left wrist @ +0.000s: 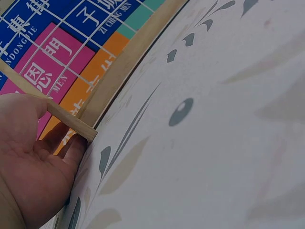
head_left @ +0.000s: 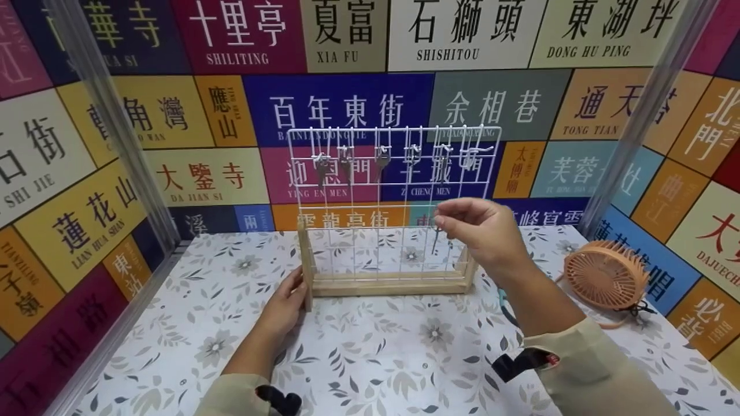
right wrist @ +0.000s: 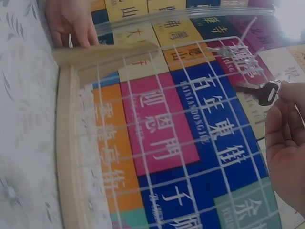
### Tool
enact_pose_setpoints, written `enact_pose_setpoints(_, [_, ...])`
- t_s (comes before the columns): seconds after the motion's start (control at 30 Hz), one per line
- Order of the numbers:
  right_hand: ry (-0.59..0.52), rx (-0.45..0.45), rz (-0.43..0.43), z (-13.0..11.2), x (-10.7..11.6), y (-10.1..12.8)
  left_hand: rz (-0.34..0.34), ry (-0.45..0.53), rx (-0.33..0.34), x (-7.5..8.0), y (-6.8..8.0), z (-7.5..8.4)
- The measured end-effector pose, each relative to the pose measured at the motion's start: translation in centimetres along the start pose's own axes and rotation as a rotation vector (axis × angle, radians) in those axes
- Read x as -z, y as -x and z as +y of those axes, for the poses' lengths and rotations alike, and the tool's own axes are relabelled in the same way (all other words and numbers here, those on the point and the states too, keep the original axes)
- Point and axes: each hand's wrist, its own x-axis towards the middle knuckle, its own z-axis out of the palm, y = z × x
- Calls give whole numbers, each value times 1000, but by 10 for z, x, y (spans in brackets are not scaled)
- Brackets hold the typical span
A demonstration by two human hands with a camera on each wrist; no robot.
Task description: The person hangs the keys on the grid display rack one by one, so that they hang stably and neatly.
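The left hand (head_left: 283, 309) rests on the desk (head_left: 370, 358) at the left end of the rack (head_left: 387, 283), its fingers lying relaxed against the wooden upright post (head_left: 304, 260). The left wrist view shows the palm (left wrist: 33, 162) pressed to the foot of that post, the fingers straight and curled round nothing, so this grip is released, only touching the wood. The rack is a white wire grid (head_left: 393, 173) standing upright in a wooden base in the middle of the desk, in front of a wall of coloured signs. Along the grid's upper rows several keys (head_left: 347, 162) hang from small hooks, side by side. To the right of these, in front of the lower right part of the grid, the right hand (head_left: 483, 231) is raised off the desk, thumb and fingertips pinched together at the top of a single key (head_left: 435, 240) that hangs down from them. The right wrist view shows the dark head of that key (right wrist: 267, 93) pinched in the fingers (right wrist: 286, 138) just beside the wire; whether it touches the grid cannot be told. Farther right, well apart from the rack, a small orange fan (head_left: 606, 276) lies on the desk near the wall.
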Motion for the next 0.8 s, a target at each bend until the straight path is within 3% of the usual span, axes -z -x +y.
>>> enact_pose_setpoints(0.23, [-15, 24, 100, -16, 25, -10, 3, -5, 45, 0, 1, 2])
enact_pose_setpoints(0.37, [-86, 46, 178, -26, 36, -17, 2, 23, 73, -1, 1, 2])
enact_pose_setpoints(0.57, [-204, 102, 278, -43, 47, -30, -4, 58, 46, -1, 2, 2])
enact_pose_setpoints(0.8, [-214, 87, 346, -54, 52, -42, -13, 87, 28, -2, 4, 2])
